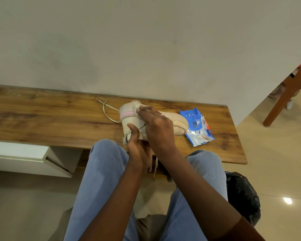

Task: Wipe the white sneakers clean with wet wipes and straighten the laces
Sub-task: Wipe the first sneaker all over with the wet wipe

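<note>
Right hand (156, 124): lies flat on top of the sneaker. Its fingers are out straight and press a little white wipe down. It is not gripping anything.
Left hand (135, 145): just below the right hand, at the near side of the shoe. Its thumb curls over the shoe's side, so it is holding the sneaker.
Tabletop (42, 119): brown wood. It is under both hands and runs far out to the left of them.
Sneaker (129, 120): right under the right hand, lying on its side on the tabletop. The end with a pink strip sits by the fingertips. The round end sticks out to the right of the hand.
How it will feel: I think it is light, with soft sides and a firmer bottom. Rubbing may make it slide or roll. The firm bottom edge, where the left hand is, looks like the best place to hold.
Wipes pack (196, 126): blue and white, flat on the wood just right of the right hand.
Lace (106, 112): loose and loopy, out past the fingertips to the left.
Wipe (140, 107): a small white bit peeking out under the right fingertips.
</note>
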